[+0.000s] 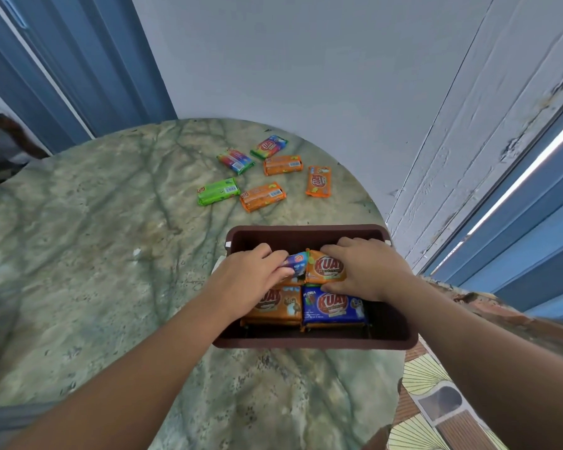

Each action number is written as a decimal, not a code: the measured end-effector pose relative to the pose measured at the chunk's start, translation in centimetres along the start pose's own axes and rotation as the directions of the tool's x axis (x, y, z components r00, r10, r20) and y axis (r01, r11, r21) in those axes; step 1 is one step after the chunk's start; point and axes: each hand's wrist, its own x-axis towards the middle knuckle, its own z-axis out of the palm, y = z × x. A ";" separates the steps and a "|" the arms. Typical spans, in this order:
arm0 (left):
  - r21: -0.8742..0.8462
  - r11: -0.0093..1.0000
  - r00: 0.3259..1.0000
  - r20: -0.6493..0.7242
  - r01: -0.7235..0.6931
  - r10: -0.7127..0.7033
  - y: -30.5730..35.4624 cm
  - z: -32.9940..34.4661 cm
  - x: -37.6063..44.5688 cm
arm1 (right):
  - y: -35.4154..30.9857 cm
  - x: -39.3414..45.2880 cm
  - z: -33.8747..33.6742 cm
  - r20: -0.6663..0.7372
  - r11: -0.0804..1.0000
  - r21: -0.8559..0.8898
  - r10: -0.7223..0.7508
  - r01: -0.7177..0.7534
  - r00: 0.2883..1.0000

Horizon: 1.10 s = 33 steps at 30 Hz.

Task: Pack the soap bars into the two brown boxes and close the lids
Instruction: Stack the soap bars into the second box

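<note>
A brown box [309, 342] stands open on the marble table, near its right edge. Inside lie an orange soap bar [278, 306] at front left and a blue soap bar [333, 307] at front right. My left hand [249, 280] is inside the box, fingers closed on a small blue-wrapped soap bar [295, 262] that is tilted. My right hand [368, 267] grips an orange soap bar [326, 267] at the back right of the box. Several loose soap bars lie farther back on the table, among them a green one [218, 191] and an orange one [263, 197]. Only one brown box is in view.
The round marble table [111, 254] has a curved edge close to the wall [306, 60] at the back. A blue door frame [78, 60] stands at left, a blue window frame [517, 206] at right. Patterned floor [429, 401] shows at lower right.
</note>
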 end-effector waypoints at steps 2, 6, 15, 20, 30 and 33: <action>-0.083 0.995 0.999 0.019 0.052 -0.050 -0.2 -0.3 0.2 | 0.0 0.0 -0.1 -0.007 1.000 0.021 0.013 -0.013 1.000; -0.082 0.992 0.982 0.174 0.094 -0.079 -0.5 -0.7 1.2 | -0.1 -0.1 -0.3 -0.011 0.999 0.047 0.020 -0.020 1.000; 0.116 0.993 0.992 0.119 0.014 -0.027 -0.5 0.3 1.3 | 0.0 0.0 -0.2 -0.014 0.997 0.072 0.023 -0.022 1.000; 0.082 0.996 0.992 0.121 0.031 -0.041 -0.7 0.3 1.1 | 0.0 -0.1 -0.1 -0.018 0.995 0.091 0.030 -0.029 0.999; 0.055 0.998 0.995 0.098 0.016 -0.022 -0.6 0.2 1.0 | 0.1 0.0 0.2 -0.026 0.995 0.091 0.041 -0.039 0.999; 0.049 0.999 0.995 0.101 -0.004 -0.001 -0.5 0.1 0.9 | 0.2 -0.1 0.1 -0.015 0.995 0.090 0.033 -0.032 0.999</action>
